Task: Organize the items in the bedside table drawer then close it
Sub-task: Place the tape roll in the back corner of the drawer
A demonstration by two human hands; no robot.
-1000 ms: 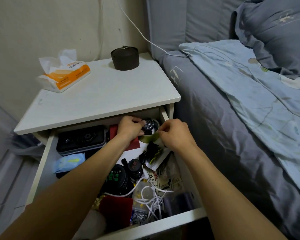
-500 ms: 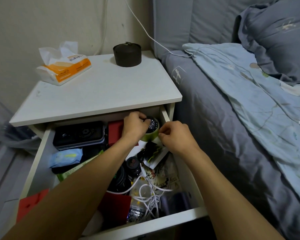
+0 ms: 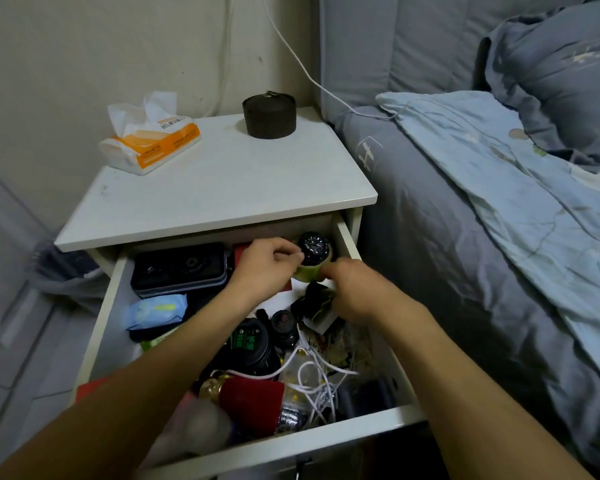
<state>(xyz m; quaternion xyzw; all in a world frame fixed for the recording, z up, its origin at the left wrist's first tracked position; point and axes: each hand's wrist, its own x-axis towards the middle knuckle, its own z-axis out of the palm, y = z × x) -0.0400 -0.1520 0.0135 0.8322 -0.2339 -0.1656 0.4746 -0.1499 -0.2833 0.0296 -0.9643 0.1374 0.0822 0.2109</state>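
Fingers (image 3: 293, 258) of the left hand (image 3: 267, 268) curl and pinch the near-left side of a black watch (image 3: 314, 249) wrapped around a pale green holder (image 3: 309, 273); the right hand (image 3: 355, 289) pinches the holder's lower right edge with curled fingertips. Head view, the only one: both hands meet at the far right corner of the open drawer (image 3: 347, 242), where the watch sits. One drawer holds one black case (image 3: 179, 270) at far left, one blue packet (image 3: 156, 310) in front of it, two dark round jars (image 3: 248, 344), one tangle of white cable (image 3: 312, 379), and one red pouch (image 3: 253, 403) near the front. The bedside table (image 3: 222, 192) carries one tissue pack (image 3: 151, 140) and one dark round tin (image 3: 269, 116). One bed (image 3: 465, 254) stands to the right.
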